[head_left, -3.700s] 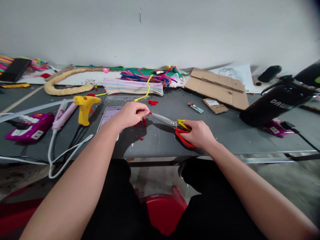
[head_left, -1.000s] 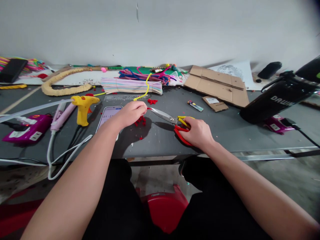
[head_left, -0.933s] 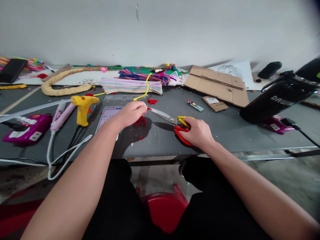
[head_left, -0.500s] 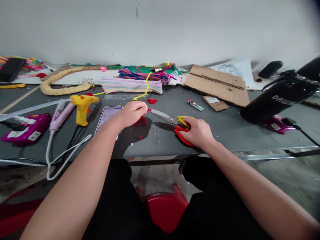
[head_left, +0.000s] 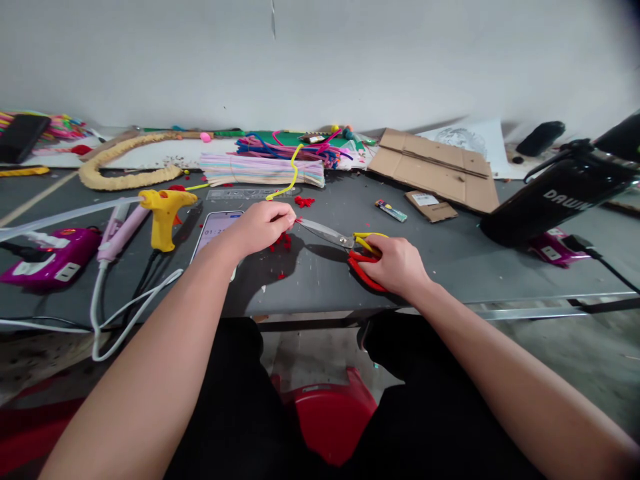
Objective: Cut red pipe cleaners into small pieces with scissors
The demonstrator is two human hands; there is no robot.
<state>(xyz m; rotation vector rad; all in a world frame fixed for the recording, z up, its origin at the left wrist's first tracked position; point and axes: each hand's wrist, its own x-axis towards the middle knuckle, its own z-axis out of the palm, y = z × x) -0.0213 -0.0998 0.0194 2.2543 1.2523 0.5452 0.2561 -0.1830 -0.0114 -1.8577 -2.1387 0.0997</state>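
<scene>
My right hand (head_left: 397, 267) grips the red and yellow handles of a pair of scissors (head_left: 327, 233), whose blades point left. At the blade tips, my left hand (head_left: 270, 227) pinches a small red piece (head_left: 299, 220), mostly hidden by the fingers; its kind is too small to make out. Red fuzzy scraps (head_left: 284, 243) lie on the table below the left hand, and another red cluster (head_left: 304, 201) sits just beyond it. Partly under my left forearm is a lit phone (head_left: 210, 230). A bent yellow pipe cleaner (head_left: 294, 175) rises behind the left hand.
Left stand a yellow glue gun (head_left: 163, 217), a pink heat tool (head_left: 123, 233), a purple power strip (head_left: 55, 260) and cables. Pipe cleaner bundles (head_left: 260, 170) lie at the back. Cardboard (head_left: 435, 167), a small colourful tube (head_left: 391, 211) and a black bottle (head_left: 550, 193) are right.
Hardly anything differs. Both hands and the scissors stay in nearly the same place, with the blade tips still at the red piece.
</scene>
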